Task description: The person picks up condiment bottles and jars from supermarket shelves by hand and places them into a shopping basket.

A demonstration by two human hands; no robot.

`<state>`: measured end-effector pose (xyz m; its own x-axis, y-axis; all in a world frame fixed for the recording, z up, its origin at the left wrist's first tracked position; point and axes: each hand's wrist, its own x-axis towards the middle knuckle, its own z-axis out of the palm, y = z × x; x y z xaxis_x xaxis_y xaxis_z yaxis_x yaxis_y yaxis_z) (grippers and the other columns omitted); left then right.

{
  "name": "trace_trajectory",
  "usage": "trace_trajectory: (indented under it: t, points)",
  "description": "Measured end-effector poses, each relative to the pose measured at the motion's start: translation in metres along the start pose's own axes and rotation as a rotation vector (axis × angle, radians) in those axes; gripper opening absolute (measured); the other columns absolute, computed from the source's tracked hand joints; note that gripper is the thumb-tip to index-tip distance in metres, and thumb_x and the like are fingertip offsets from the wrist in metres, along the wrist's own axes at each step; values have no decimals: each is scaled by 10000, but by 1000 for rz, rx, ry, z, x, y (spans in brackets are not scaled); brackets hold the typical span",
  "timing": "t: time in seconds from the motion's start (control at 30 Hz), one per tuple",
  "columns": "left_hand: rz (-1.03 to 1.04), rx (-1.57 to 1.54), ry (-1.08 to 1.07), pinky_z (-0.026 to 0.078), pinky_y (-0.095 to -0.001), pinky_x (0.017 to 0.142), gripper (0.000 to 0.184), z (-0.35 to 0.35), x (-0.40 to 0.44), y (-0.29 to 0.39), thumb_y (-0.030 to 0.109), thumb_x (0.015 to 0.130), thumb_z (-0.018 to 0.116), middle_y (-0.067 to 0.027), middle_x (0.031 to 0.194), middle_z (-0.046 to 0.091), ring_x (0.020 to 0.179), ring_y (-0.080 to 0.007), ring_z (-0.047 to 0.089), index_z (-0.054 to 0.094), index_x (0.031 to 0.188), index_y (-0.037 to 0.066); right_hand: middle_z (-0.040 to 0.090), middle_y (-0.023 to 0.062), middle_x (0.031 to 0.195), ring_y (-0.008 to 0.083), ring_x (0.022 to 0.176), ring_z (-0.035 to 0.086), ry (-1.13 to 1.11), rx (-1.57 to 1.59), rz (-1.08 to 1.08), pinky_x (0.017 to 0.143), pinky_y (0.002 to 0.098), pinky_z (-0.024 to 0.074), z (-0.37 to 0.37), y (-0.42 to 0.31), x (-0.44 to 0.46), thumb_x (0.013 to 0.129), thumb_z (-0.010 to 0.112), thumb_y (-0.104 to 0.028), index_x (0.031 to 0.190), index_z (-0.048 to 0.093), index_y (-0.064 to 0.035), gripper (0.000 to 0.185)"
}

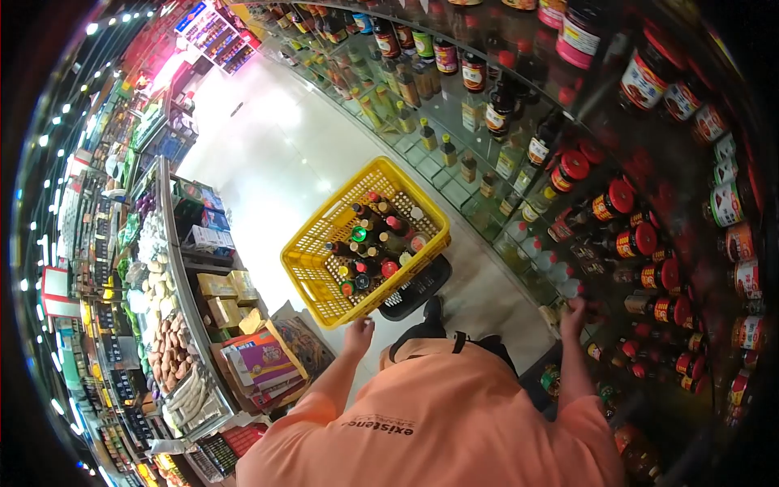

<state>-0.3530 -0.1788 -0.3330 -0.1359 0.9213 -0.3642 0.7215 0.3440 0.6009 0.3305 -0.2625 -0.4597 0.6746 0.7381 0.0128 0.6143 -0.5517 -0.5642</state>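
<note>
A yellow plastic basket (414,178) full of capped bottles (369,243) stands ahead of me, over a black base (422,290). My left hand (359,331) is beside the basket's near corner, its fingers curled. Whether it grips anything is too small to make out. Out to the right, my right hand (574,315) is low at the glass shelf, next to a row of clear bottles with pale caps (552,264). Its fingers are partly hidden, and no held item shows clearly.
Shelves of sauce jars with red lids (633,241) and dark bottles (499,114) line the right side. On the left are a produce stand (174,341) and cartons (256,365). The pale tiled floor (260,154) runs between them toward a lit display (215,36).
</note>
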Motion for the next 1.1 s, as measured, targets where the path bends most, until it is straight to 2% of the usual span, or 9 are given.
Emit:
trace_trajectory:
  t: [0.13, 0.2, 0.43, 0.53, 0.7, 0.83, 0.93, 1.03, 1.1]
  points:
    - [121, -58, 41, 541, -410, 750, 344, -26, 77, 65, 279, 923, 680, -163, 925, 719, 871, -303, 716, 598, 1171, 55, 610, 164, 1213, 262, 1157, 596, -648, 261, 109, 972, 394, 491, 47, 38, -150, 827, 698, -45, 1264, 559, -14, 459]
    - [203, -53, 5, 538, -424, 759, 394, -34, 121, 98, 283, 916, 694, -163, 945, 715, 886, -317, 710, 562, 1222, 72, 656, 168, 1154, 265, 1101, 634, -712, -30, 52, 932, 413, 513, -4, -49, -188, 810, 726, -94, 1188, 634, -15, 398]
    - [392, 266, -63, 511, -480, 945, 698, -7, 262, 159, 364, 823, 717, -212, 1262, 617, 1152, -395, 613, 442, 1431, 159, 637, 179, 1123, 293, 1021, 623, -638, 84, 374, 871, 432, 509, 7, -58, -282, 864, 703, -170, 1213, 606, -5, 398]
    - [236, 428, -215, 497, -481, 987, 703, 7, 294, 183, 415, 814, 683, -210, 1331, 578, 1195, -389, 596, 459, 1438, 182, 659, 172, 1055, 288, 950, 649, -530, 192, 728, 845, 429, 518, -20, -104, -295, 870, 700, -173, 1222, 602, -22, 395]
    - [215, 606, -366, 517, -534, 924, 459, 36, 331, 171, 418, 877, 626, -224, 1161, 682, 1082, -413, 651, 576, 1244, 146, 678, 140, 958, 204, 747, 678, -350, 260, 698, 657, 367, 567, -5, -97, -347, 924, 681, -182, 1141, 649, -36, 264]
    - [286, 582, -241, 536, -552, 852, 348, 38, 329, 170, 416, 930, 548, -222, 1011, 717, 979, -429, 679, 624, 1124, 136, 671, 132, 945, 211, 753, 676, -390, 428, 874, 640, 372, 570, -20, -132, -357, 920, 688, -175, 1145, 644, -22, 275]
    - [340, 562, -184, 549, -542, 796, 338, 16, 312, 188, 418, 936, 544, -206, 943, 723, 908, -419, 694, 648, 1072, 127, 678, 127, 951, 240, 774, 686, -412, 424, 870, 675, 390, 569, -13, -135, -356, 901, 701, -177, 1156, 645, -39, 295]
    - [428, 506, -81, 556, -524, 739, 332, -30, 281, 211, 422, 917, 587, -175, 877, 726, 832, -395, 703, 665, 1014, 114, 681, 133, 968, 280, 801, 688, -507, 149, 583, 730, 406, 561, -8, -138, -335, 881, 706, -193, 1130, 659, -54, 289]
    - [541, 390, 6, 551, -485, 687, 316, -70, 249, 241, 409, 864, 671, -128, 792, 718, 751, -358, 701, 677, 957, 107, 691, 132, 967, 306, 852, 693, -256, 16, 156, 776, 422, 544, 3, -138, -312, 872, 701, -211, 1093, 671, -58, 270]
